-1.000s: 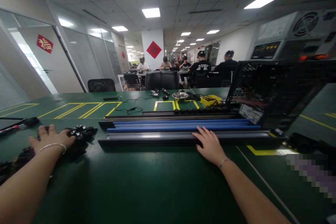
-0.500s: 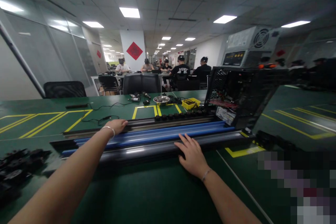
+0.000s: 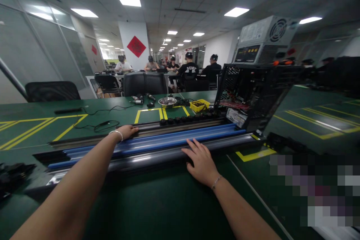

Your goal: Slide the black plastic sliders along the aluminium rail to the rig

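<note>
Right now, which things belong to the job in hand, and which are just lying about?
Likely in use: brown strip by left hand; blue strip, grey strip by right hand.

Likely lying about: metal bowl, yellow basket, computer case.

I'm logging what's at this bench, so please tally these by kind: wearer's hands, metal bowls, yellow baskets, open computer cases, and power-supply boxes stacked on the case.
Wearer's hands: 2 (left hand, right hand)
Metal bowl: 1
Yellow basket: 1
Open computer case: 1
Stacked power-supply boxes: 2 (upper box, lower box)
Total: 7
</note>
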{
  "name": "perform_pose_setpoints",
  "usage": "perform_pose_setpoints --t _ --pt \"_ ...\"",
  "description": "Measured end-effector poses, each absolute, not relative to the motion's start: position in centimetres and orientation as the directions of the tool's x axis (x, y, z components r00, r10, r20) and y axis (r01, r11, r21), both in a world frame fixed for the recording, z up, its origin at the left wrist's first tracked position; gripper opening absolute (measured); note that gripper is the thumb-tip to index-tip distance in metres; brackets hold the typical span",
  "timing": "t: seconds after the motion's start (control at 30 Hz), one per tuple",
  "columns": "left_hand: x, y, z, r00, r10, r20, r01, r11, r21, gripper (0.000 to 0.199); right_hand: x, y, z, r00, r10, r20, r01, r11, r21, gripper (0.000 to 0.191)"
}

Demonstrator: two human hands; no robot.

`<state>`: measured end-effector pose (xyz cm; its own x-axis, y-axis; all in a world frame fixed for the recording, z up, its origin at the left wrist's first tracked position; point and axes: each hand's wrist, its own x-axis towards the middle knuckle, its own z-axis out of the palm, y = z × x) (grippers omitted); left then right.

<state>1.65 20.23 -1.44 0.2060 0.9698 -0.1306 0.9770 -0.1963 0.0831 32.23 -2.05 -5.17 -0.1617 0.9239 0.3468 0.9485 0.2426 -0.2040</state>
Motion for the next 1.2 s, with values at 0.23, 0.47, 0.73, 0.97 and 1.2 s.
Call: perform_pose_setpoints --t 0.23,0.47,0.73,0.97,1.2 --pt "2.3 20.4 1.1 0.167 0.985 0.038 0.986 -0.167 -0.003 0.044 32.2 -2.0 -5.3 -0.161 0.926 0.342 0.949 0.24 -0.204 0.05" --pt "3.2 17.7 4.2 0.201 0.878 0.435 0.978 -0.207 -0.034 0.033 32.2 -2.0 -5.2 -0.163 0.926 0.341 0.946 0.245 -0.214 0.049" --pt "0.7 12.3 7.2 0.185 0.818 0.544 0.98 -0.196 -0.038 0.034 32.4 -1.9 -5.0 -0.153 0.907 0.393 0.918 0.277 -0.283 0.045" --pt "-3.5 4.9 6.1 0.014 0.858 0.513 0.995 -0.061 0.075 0.028 35.3 -2.2 -3.9 0.323 0.605 0.728 0.867 0.119 -0.484 0.046" --pt "-4.0 -2.7 1.3 0.013 0.936 0.351 0.975 -0.089 0.203 0.021 41.5 -3.6 -3.3 0.871 0.215 0.441 0.454 -0.015 -0.891 0.052"
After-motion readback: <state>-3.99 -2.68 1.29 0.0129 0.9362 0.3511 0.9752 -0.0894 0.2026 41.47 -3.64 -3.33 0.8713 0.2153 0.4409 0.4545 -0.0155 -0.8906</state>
